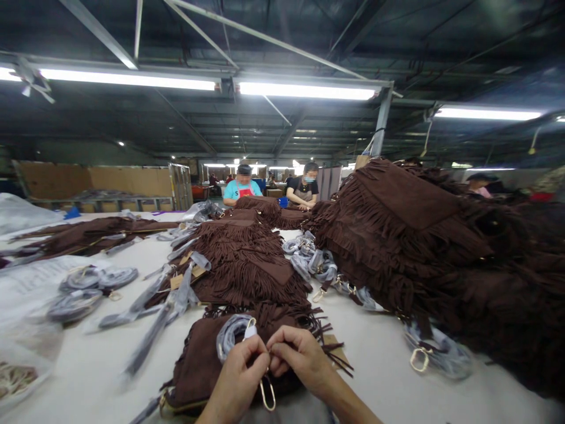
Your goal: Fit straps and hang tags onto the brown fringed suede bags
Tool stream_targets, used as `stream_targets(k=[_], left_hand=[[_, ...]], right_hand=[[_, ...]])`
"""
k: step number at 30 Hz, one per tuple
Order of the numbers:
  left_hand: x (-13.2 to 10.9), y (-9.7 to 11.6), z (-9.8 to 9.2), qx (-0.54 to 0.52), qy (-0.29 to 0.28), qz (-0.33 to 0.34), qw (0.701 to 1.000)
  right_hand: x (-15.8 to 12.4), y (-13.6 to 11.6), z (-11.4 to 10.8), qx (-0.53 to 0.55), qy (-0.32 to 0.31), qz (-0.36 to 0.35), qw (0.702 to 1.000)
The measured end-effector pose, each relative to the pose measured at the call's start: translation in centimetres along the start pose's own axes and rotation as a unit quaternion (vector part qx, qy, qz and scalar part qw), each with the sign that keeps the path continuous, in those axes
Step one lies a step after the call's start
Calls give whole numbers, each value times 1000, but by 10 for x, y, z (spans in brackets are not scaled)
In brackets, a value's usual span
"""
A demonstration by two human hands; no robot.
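Observation:
My left hand [241, 371] and my right hand [300, 356] meet fingertip to fingertip over a brown suede fringed bag [198, 359] that lies on the white table [384, 359] right in front of me. Both pinch the grey-wrapped strap [232, 333] where a gold metal clasp [267, 393] hangs down from it. The strap coils up and to the left over the bag's top.
A row of fringed brown bags [247, 265] runs away from me down the table's middle, and a tall heap of them [424, 235] fills the right. Loose wrapped straps [88, 282] and plastic bags [17, 359] lie at left. Two people [273, 185] work at the far end.

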State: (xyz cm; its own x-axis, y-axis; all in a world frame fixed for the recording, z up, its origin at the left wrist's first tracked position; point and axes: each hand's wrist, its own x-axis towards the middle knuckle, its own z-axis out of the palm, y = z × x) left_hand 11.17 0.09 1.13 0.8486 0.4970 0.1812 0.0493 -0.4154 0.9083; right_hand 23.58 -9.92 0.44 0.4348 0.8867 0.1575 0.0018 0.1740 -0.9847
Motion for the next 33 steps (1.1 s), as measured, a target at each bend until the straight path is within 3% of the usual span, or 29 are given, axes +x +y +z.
stream_targets(k=[7, 16, 23, 28, 31, 33], left_hand=[[0, 0, 1, 25, 14, -2, 1000], [-3, -6, 11, 50, 74, -14, 996], [-2, -12, 8, 12, 64, -19, 998], [4, -2, -13, 67, 28, 12, 997], [12, -2, -37, 194, 110, 32, 974], [18, -10, -51, 315, 150, -10, 937]], right_hand=[[-1, 0, 1, -48, -4, -24, 999], [-6, 1, 5, -230, 6, -178, 957], [-10, 5, 6, -222, -24, -170, 960], [-6, 0, 6, -148, -20, -93, 984], [0, -7, -8, -133, 51, -64, 988], [5, -8, -21, -151, 108, -63, 981]])
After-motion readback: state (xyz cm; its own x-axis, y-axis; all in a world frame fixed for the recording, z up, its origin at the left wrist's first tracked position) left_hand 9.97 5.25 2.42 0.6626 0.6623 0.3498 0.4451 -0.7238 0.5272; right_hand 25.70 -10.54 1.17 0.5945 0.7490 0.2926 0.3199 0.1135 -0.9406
